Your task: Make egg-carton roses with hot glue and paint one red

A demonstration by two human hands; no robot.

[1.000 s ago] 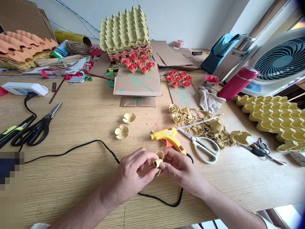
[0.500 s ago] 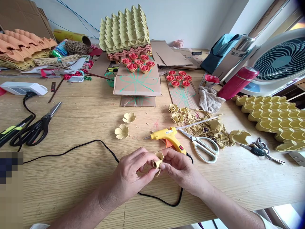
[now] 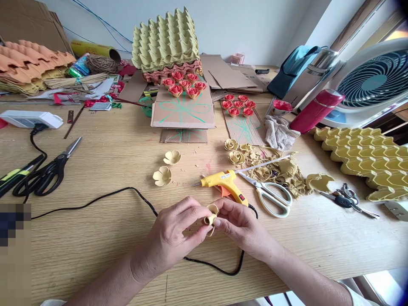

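Note:
Between both hands is a yellowish egg-carton flower (image 3: 210, 217) with a curled petal at its middle. My left hand (image 3: 180, 227) pinches its left side with thumb and fingertips. My right hand (image 3: 240, 223) grips it from the right, thumb pressed on the curl; the fingers partly hide the flower. Just beyond the hands lies a yellow hot glue gun (image 3: 225, 180) with a glue stick in its back. White-handled scissors (image 3: 276, 197) rest to its right. Two open petal cups, a farther one (image 3: 172, 157) and a nearer one (image 3: 162, 176), sit to the left.
Rolled yellow flowers (image 3: 236, 158) lie beside a heap of carton scraps (image 3: 283, 174). Red flowers stand on a cardboard piece (image 3: 183, 112). Black scissors (image 3: 52, 170) and a power strip (image 3: 32, 119) are at left. The glue gun's black cord (image 3: 108, 194) crosses the table. Keys (image 3: 347, 199) lie at right.
Hardly anything differs. Both hands keep the same hold on the flower; the whole view has shifted very slightly.

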